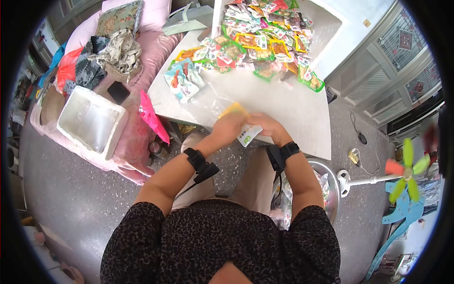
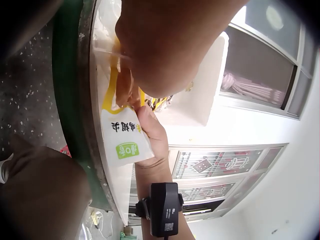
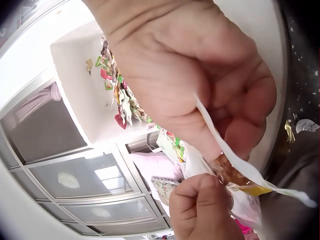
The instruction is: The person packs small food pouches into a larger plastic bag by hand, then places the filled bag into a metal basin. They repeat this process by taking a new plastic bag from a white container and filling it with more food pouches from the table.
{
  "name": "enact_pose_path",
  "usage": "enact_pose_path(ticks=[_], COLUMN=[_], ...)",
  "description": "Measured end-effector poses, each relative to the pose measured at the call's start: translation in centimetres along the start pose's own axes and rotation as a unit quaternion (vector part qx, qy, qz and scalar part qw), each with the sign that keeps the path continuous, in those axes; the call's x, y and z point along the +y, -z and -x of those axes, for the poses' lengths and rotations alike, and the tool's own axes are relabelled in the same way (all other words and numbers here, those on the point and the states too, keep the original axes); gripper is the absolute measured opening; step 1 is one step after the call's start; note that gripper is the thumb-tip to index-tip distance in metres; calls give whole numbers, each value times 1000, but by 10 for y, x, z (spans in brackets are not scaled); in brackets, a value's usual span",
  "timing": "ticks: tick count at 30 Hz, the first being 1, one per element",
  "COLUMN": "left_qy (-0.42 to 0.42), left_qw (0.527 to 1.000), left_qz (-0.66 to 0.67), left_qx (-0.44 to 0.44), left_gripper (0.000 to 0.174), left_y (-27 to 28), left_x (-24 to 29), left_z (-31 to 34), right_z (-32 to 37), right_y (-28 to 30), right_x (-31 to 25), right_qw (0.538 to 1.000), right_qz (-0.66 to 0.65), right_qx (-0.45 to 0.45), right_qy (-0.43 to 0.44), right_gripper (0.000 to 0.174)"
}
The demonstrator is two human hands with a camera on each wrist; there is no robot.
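Note:
Both hands hold a snack packet [image 1: 249,135] at the table's near edge. It is white with a green logo at one end, and yellow with a window showing brown food at the other. My right hand [image 1: 266,125] grips it with curled fingers; in the right wrist view the white end [image 3: 240,162] juts past the palm. My left hand [image 1: 229,127] pinches at the yellow end, its thumb folded over, as the right wrist view shows. A clear plastic bag [image 1: 208,100] lies beside the left hand, partly hidden behind it.
Many colourful snack packets [image 1: 257,41] spill from a white foam box [image 1: 326,23] across the far table [image 1: 298,106]. A blue-white bag [image 1: 183,81] stands at the left. Another foam box [image 1: 118,124] sits on the pink bed. A metal basin [image 1: 336,189] and fan [image 1: 406,173] are right.

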State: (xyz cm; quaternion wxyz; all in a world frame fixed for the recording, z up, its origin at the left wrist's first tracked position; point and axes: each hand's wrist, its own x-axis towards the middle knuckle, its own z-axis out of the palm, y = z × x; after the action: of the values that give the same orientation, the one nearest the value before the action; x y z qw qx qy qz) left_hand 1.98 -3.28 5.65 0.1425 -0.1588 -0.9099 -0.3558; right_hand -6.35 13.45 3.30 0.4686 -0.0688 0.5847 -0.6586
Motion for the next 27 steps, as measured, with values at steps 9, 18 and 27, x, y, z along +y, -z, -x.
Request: enact_pose_path(ticks=[9, 18, 27], left_qy=[-43, 8, 22], left_qw=[994, 1000, 997], left_qz=[54, -23, -19], left_qx=[82, 9, 71], left_gripper=[11, 8, 9], left_y=[-21, -16, -16], left_x=[-24, -6, -15], left_z=[3, -7, -20], right_z=[15, 4, -29], right_y=[-47, -52, -46], right_x=[37, 17, 11], right_qw=[973, 916, 956], right_qz=[-79, 237, -87], right_qx=[185, 283, 206], right_qy=[117, 156, 191], right_gripper=[26, 12, 18])
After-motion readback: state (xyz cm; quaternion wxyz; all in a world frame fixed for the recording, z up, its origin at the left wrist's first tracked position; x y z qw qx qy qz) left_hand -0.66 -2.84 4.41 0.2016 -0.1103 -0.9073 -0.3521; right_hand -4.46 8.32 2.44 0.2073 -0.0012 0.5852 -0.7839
